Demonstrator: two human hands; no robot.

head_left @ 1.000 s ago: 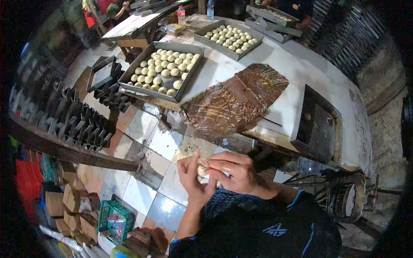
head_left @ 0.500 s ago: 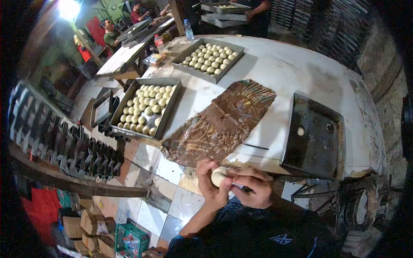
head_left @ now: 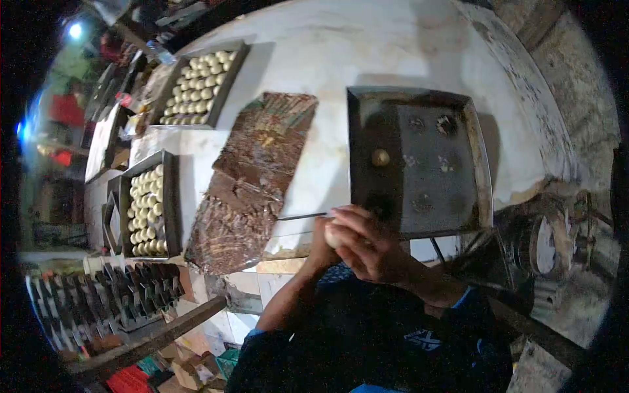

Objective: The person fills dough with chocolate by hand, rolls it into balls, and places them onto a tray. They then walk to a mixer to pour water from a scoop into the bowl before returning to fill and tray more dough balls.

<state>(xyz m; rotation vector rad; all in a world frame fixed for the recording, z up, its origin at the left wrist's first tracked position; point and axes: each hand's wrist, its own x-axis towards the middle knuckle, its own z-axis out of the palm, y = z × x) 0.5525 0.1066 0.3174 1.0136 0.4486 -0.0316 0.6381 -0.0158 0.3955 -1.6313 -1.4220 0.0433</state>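
Both my hands are cupped together at the table's near edge around a pale dough ball (head_left: pixel 332 237), which shows only in part. My left hand (head_left: pixel 318 252) is closed around the ball's near side. My right hand (head_left: pixel 367 247) folds its fingers over the top and right of it. Just beyond my hands lies a long sheet covered in brown, chocolate-like paste (head_left: pixel 255 173). A thin dark stick (head_left: pixel 301 217) rests on the table beside it. To the right stands a dark baking tray (head_left: pixel 445 190) with a single dough ball (head_left: pixel 380 157) in its left part.
Two metal trays of dough balls, a far tray (head_left: pixel 219 98) and a nearer tray (head_left: pixel 173 216), stand on the left of the pale table (head_left: pixel 327 39). Below left are stacked dark metal pieces (head_left: pixel 111 298) and a wooden beam (head_left: pixel 164 331). Machinery (head_left: pixel 544 242) stands at right.
The view has swung right and down, bringing the dark tray nearer the middle. My right hand has closed further over the dough ball, which is now more hidden.
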